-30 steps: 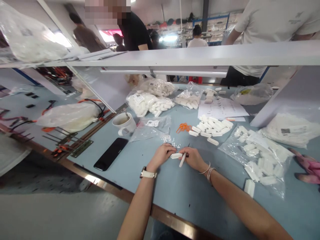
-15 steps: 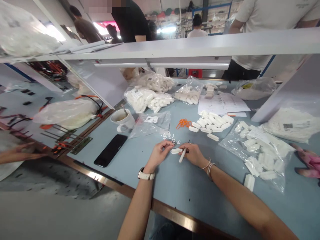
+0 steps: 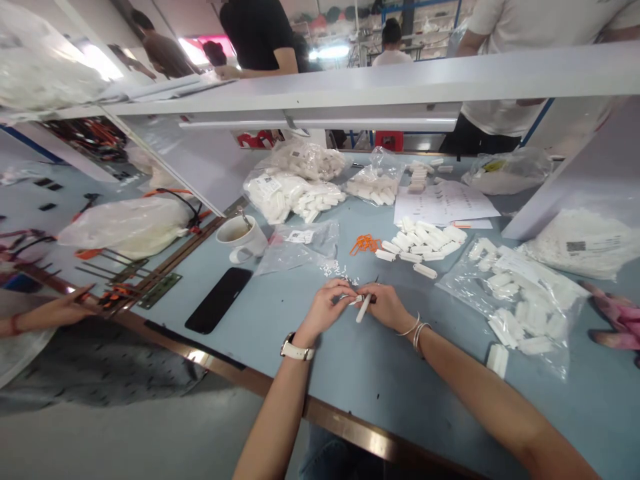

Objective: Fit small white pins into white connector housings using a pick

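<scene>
My left hand (image 3: 330, 305) has its fingers pressed together at a small white plastic part (image 3: 356, 300), largely covered by the fingertips. Close against it, my right hand (image 3: 384, 305) grips a thin white-handled tool (image 3: 364, 309) that slants down toward me; its dark tip points away. Tiny white pieces (image 3: 336, 269) are scattered just beyond my fingers. Behind them lie orange clips (image 3: 365, 244) and a pile of white plastic parts (image 3: 423, 241).
A phone (image 3: 219, 300) and a mug (image 3: 242, 239) stand left. Bags of white parts (image 3: 295, 190) lie at the back, another bag (image 3: 525, 303) at right. Pink-covered fingers (image 3: 617, 317) show at the right edge. Another person's hand (image 3: 63, 312) is at left.
My left hand has moved right, its fingers now over the white part beside my right hand. At left, the other person's hand has shifted.
</scene>
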`<action>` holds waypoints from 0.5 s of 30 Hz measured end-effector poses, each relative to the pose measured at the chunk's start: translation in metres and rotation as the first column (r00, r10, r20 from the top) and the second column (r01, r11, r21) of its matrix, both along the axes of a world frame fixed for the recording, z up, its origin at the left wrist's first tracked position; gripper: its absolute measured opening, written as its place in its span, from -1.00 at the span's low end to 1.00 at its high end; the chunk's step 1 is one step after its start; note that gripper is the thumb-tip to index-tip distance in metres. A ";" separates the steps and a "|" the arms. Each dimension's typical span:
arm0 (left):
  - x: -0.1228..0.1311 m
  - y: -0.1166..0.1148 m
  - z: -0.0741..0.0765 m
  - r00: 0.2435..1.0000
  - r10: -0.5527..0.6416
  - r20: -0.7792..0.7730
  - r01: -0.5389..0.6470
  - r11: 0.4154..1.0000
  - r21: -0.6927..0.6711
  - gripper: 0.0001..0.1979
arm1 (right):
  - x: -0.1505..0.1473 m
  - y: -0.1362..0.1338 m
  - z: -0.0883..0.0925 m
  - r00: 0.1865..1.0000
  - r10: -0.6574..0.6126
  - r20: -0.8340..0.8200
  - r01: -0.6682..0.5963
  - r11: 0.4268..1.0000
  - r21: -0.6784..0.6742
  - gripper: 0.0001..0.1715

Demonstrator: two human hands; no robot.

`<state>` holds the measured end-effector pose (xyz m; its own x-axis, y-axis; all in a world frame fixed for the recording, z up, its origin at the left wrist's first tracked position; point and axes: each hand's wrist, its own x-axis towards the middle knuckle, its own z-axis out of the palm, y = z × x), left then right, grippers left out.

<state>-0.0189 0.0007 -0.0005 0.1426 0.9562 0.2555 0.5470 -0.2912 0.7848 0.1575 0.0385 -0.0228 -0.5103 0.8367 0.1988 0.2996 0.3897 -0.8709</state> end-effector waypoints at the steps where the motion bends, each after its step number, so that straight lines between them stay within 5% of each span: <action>1: 0.000 0.000 -0.001 1.000 0.000 -0.004 0.000 1.000 0.002 -0.86 | 0.000 0.000 0.000 1.000 0.003 -0.001 -0.003 1.000 0.001 -0.84; 15: 0.005 0.001 -0.003 0.999 0.023 -0.031 -0.022 0.999 0.030 -0.88 | 0.001 0.000 0.005 1.000 0.021 0.016 -0.021 1.000 -0.004 -0.89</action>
